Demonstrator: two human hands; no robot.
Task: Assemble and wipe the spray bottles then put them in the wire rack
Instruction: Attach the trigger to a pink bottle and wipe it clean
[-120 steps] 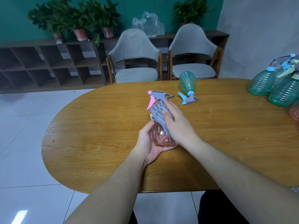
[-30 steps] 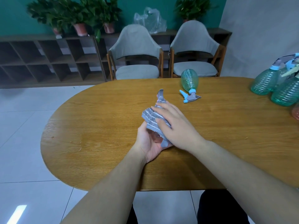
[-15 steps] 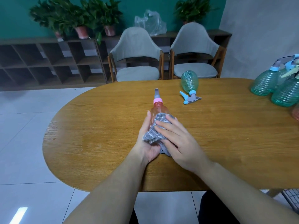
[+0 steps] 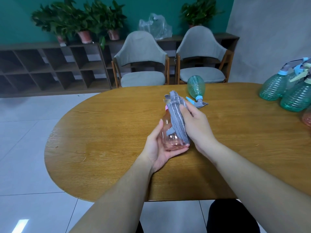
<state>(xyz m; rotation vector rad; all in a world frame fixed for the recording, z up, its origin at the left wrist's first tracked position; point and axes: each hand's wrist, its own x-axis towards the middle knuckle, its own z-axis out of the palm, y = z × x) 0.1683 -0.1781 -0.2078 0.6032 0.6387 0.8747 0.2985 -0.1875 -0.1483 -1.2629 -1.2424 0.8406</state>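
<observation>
Pink spray bottle (image 4: 169,132) now lifted a little and tilted, base toward the body, nozzle pointing away, over the middle of the wooden table (image 4: 101,140); half a second ago lay lower with the cloth bunched at its lower half. Grey striped cloth (image 4: 178,118) now drawn lengthwise along the bottle's right side, covering most of the spray head. Left hand (image 4: 158,148) cradles the base from beneath, palm up, thumb extended along the bottle's left side, fingers curled under. Right hand (image 4: 195,125) presses the cloth against the bottle, fingers wrapped round it; fingertips hidden, probably pinching the fabric. Beyond the pink bottle, a green spray bottle (image 4: 196,86) lying on its side near the far edge. To the pink bottle's right, well apart, a cluster of green bottles (image 4: 286,91) at the table's right edge. Bare wood left of the bottle out to the rounded end.
</observation>
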